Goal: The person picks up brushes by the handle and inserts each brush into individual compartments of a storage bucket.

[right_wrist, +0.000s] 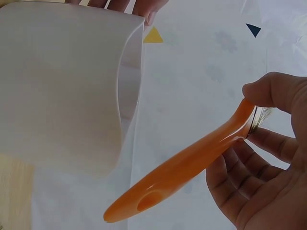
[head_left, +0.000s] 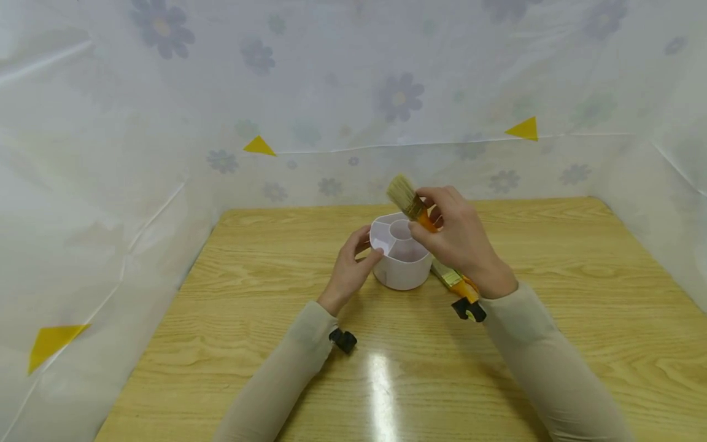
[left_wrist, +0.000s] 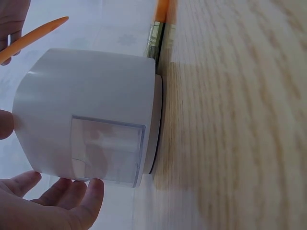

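Observation:
A white round organizer [head_left: 403, 274] with several compartments stands upright on the table. My left hand [head_left: 348, 265] holds its left side, thumb at the rim and fingers around the wall. The left wrist view shows a clear pocket [left_wrist: 108, 151] on the organizer's wall. Above the organizer's right side, my right hand [head_left: 463, 236] pinches a paintbrush [right_wrist: 187, 165] near the metal band. That brush has an orange handle, and its pale bristles point up and away to the left. A second orange-handled paintbrush [head_left: 457, 283] lies on the table beside the organizer, partly hidden by my right wrist.
The wood-grain table [head_left: 265, 282] runs back to a pale flowered sheet [head_left: 331, 92]. Yellow triangles [head_left: 521, 129] mark the sheet at the back and left. Black clips [head_left: 343, 341] sit at both wrists.

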Demonstrator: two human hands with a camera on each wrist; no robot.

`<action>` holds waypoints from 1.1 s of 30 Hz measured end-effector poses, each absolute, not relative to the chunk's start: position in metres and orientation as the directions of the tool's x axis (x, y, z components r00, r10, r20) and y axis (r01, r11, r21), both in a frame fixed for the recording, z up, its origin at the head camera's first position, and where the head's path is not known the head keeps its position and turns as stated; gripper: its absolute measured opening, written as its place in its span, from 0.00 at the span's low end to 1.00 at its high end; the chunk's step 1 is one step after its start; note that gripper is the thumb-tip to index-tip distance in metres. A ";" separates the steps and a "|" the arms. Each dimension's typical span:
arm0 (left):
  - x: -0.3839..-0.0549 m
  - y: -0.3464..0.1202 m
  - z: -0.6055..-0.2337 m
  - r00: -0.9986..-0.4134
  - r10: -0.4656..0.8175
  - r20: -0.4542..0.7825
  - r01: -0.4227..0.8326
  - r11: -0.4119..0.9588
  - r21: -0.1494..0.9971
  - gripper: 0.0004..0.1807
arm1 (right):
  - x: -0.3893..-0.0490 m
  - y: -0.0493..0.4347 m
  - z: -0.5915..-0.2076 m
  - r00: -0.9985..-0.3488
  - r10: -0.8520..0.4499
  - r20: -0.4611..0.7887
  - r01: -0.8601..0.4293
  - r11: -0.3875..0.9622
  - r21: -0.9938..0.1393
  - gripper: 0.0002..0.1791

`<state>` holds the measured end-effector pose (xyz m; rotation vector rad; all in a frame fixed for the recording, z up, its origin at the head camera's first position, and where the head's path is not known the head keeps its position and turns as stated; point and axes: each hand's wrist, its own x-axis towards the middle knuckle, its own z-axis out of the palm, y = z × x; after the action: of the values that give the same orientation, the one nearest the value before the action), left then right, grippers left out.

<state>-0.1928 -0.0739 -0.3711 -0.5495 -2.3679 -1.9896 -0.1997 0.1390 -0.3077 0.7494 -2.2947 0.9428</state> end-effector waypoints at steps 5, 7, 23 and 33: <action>-0.193 -0.074 -0.371 -0.942 0.254 0.218 0.260 0.148 0.954 0.30 | -0.199 0.134 -0.305 -0.683 -0.285 0.672 -0.677 0.593 -0.436 0.26; -0.193 -0.074 -0.371 -0.943 0.253 0.218 0.261 0.152 0.953 0.30 | -0.199 0.133 -0.304 -0.677 -0.285 0.679 -0.681 0.593 -0.431 0.26; -0.194 -0.073 -0.372 -0.939 0.258 0.226 0.269 0.149 0.951 0.30 | -0.203 0.126 -0.301 -0.654 -0.292 0.698 -0.708 0.562 -0.428 0.26; -0.192 -0.073 -0.370 -0.940 0.262 0.216 0.264 0.162 0.951 0.30 | -0.204 0.123 -0.300 -0.664 -0.291 0.689 -0.704 0.553 -0.445 0.26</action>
<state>-0.1919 -0.0730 -0.3703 -0.5416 -2.3938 -1.9586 -0.2044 0.1229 -0.3005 0.7986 -2.2374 0.9829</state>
